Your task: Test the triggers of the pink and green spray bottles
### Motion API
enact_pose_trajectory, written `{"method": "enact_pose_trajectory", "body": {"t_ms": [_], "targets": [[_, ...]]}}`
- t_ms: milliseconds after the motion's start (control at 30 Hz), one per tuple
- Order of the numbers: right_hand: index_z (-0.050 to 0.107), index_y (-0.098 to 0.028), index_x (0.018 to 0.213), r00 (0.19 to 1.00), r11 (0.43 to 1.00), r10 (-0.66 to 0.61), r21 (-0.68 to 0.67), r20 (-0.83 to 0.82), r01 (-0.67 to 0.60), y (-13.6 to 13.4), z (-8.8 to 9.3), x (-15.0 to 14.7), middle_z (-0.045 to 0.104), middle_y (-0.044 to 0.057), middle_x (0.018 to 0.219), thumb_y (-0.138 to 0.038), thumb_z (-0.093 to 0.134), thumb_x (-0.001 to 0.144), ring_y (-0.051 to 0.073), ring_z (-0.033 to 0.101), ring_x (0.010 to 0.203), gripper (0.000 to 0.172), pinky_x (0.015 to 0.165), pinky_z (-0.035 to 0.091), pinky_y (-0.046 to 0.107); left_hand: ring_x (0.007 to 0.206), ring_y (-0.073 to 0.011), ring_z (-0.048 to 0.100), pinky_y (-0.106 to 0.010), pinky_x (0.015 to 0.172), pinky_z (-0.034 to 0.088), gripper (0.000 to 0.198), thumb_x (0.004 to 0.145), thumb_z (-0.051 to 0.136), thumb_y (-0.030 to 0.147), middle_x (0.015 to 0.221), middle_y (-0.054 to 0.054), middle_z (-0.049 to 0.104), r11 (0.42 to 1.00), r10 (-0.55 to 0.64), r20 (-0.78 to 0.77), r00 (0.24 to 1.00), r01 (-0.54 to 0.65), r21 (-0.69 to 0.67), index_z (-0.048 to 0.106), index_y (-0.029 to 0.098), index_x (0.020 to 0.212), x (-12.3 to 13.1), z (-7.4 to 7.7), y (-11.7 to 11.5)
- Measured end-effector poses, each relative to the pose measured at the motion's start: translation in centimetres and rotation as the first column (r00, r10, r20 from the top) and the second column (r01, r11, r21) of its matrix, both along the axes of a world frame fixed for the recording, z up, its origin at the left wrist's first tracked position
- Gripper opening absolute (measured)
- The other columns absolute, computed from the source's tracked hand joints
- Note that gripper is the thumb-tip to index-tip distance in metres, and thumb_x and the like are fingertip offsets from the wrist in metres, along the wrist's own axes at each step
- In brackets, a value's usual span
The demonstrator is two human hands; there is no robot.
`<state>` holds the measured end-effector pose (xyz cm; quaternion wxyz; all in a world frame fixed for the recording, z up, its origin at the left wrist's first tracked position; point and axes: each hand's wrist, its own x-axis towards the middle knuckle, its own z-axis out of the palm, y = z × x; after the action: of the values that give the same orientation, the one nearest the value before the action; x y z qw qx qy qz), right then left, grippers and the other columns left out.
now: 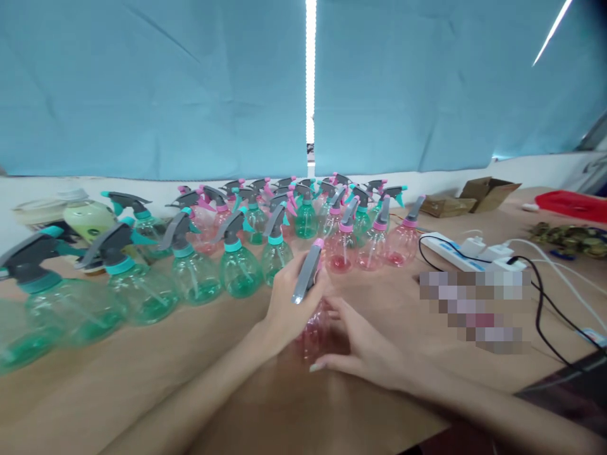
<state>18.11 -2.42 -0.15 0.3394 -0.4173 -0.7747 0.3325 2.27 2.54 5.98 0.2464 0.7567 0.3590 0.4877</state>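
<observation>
A clear pink spray bottle (313, 335) with a grey trigger head and pink nozzle tip stands upright in front of me. My left hand (296, 294) is closed around its upper part, just below the grey head, hiding the neck. On the bottle's right side, my right hand (360, 344) curves about the body, thumb low in front and fingers higher up. Just beyond my hands are a green spray bottle (276, 256) on the left and a pink spray bottle (340, 249) on the right.
Rows of green and pink spray bottles cover the table's back and left. On the right lie a white power strip (446, 251) with chargers and cables, an open cardboard box (490, 193) and a red item (571, 205). A blue sheet (190, 88) hangs behind.
</observation>
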Motion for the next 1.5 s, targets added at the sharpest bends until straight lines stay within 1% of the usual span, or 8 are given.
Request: {"method": "enact_pose_trajectory", "body": {"t_ms": [233, 333, 433, 533, 700, 833, 1033, 1500], "targets": [[0.033, -0.028, 0.139, 0.968, 0.968, -0.203, 0.116, -0.145, 0.221, -0.3, 0.8, -3.4, 0.055, 0.010, 0.134, -0.051, 0.073, 0.076, 0.032, 0.049, 0.129, 0.078, 0.107, 0.040, 0.054, 0.101, -0.0232, 0.062, -0.041, 0.089, 0.049, 0.047, 0.088, 0.058, 0.035, 0.115, -0.010, 0.065, 0.999, -0.051, -0.014, 0.999, 0.051, -0.017, 0.047, 0.018, 0.131, 0.0, 0.1, 0.0], [0.036, -0.030, 0.136, 0.972, 0.966, -0.219, 0.125, -0.082, 0.228, -0.6, 1.3, -3.7, 0.058, 0.009, 0.132, -0.051, 0.070, 0.078, 0.031, 0.055, 0.123, 0.070, 0.101, 0.046, 0.050, 0.115, -0.0264, 0.058, -0.045, 0.095, 0.048, 0.068, 0.086, 0.061, 0.039, 0.133, -0.013, 0.057, 0.996, -0.083, -0.013, 0.996, 0.083, 0.022, 0.031, 0.022, 0.145, -0.6, 0.0, -0.2], [0.045, -0.028, 0.127, 0.969, 0.962, -0.245, 0.118, -0.020, 0.246, -0.5, 1.4, -2.6, 0.061, 0.010, 0.125, -0.052, 0.070, 0.077, 0.031, 0.060, 0.115, 0.061, 0.092, 0.052, 0.047, 0.131, -0.0291, 0.047, -0.048, 0.103, 0.043, 0.077, 0.086, 0.060, 0.037, 0.147, -0.016, 0.042, 0.990, -0.118, -0.061, 0.991, 0.123, 0.076, 0.019, 0.023, 0.150, -2.0, -1.4, -0.8], [0.045, -0.022, 0.127, 0.955, 0.949, -0.295, 0.126, 0.035, 0.289, 0.5, 1.2, -0.5, 0.063, 0.013, 0.120, -0.052, 0.071, 0.077, 0.031, 0.063, 0.109, 0.064, 0.090, 0.051, 0.047, 0.134, -0.0295, 0.044, -0.050, 0.105, 0.042, 0.068, 0.090, 0.057, 0.036, 0.149, -0.015, 0.039, 0.991, -0.096, -0.147, 0.984, 0.109, 0.082, 0.022, 0.025, 0.147, -3.9, -4.1, -1.6], [0.051, -0.018, 0.123, 0.877, 0.878, -0.439, 0.301, 0.198, 0.371, 3.7, 1.3, 1.6, 0.062, 0.016, 0.119, -0.056, 0.072, 0.075, 0.034, 0.058, 0.114, 0.065, 0.092, 0.048, 0.051, 0.119, -0.0279, 0.057, -0.048, 0.099, 0.048, 0.040, 0.092, 0.050, 0.027, 0.131, -0.012, 0.056, 1.000, -0.008, -0.395, 0.919, 0.015, 0.013, 0.042, 0.023, 0.132, -6.2, -7.4, -2.1], [0.051, -0.017, 0.125, 0.798, 0.845, -0.495, 0.401, 0.343, 0.352, 5.8, 2.4, 0.9, 0.061, 0.017, 0.117, -0.050, 0.071, 0.077, 0.035, 0.057, 0.114, 0.062, 0.092, 0.048, 0.051, 0.106, -0.0272, 0.064, -0.044, 0.089, 0.054, 0.031, 0.088, 0.048, 0.019, 0.118, -0.010, 0.064, 0.997, 0.038, -0.508, 0.860, 0.001, 0.077, 0.055, 0.020, 0.118, -6.2, -7.9, -2.0], [0.046, -0.013, 0.130, 0.737, 0.820, -0.556, 0.398, 0.385, 0.411, 8.2, 3.3, -0.8, 0.058, 0.019, 0.124, -0.042, 0.069, 0.079, 0.035, 0.054, 0.118, 0.063, 0.092, 0.049, 0.050, 0.114, -0.0303, 0.061, -0.049, 0.094, 0.051, 0.031, 0.087, 0.046, 0.016, 0.122, -0.014, 0.064, 0.984, 0.063, -0.614, 0.787, 0.055, 0.171, 0.059, 0.017, 0.116, -5.8, -8.5, -1.8], [0.042, -0.010, 0.137, 0.688, 0.790, -0.604, 0.414, 0.402, 0.452, 11.8, 3.8, -2.0, 0.058, 0.020, 0.130, -0.036, 0.069, 0.081, 0.037, 0.053, 0.120, 0.068, 0.089, 0.049, 0.050, 0.119, -0.0315, 0.059, -0.052, 0.096, 0.052, 0.034, 0.090, 0.044, 0.015, 0.125, -0.017, 0.063, 0.975, 0.067, -0.676, 0.734, 0.094, 0.200, 0.060, 0.012, 0.119, -6.0, -9.1, -1.5]]}}
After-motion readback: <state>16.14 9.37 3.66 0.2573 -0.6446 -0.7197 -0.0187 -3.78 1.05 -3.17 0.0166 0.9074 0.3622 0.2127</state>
